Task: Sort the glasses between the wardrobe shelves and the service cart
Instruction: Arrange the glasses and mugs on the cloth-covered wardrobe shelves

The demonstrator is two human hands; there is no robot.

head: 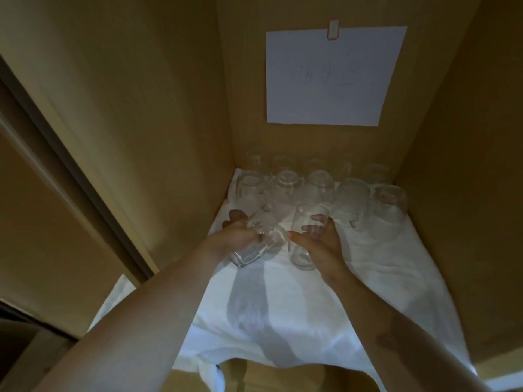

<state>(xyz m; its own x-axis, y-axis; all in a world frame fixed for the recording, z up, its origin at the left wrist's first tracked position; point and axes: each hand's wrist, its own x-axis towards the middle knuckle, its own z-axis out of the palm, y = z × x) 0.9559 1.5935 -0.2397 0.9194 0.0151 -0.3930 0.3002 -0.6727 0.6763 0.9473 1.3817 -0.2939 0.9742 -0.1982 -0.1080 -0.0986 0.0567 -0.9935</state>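
You're gripping a tilted clear handled glass mug in left hand, tall clear tumbler in right hand, over white-clothed wardrobe shelf; next, probably setting both upright beside the rows.

Shelf lay inside the wardrobe, cloth spread over it, front edge hanging down. Paper sheet was fixed to the back wall above the shelf. Rows of glasses stood at the back on the cloth, reaching from left wall to right wall. Before them, near the middle, the left hand held a tilted mug; the right hand held an upright glass just right of it. Both arms reached in from the front.
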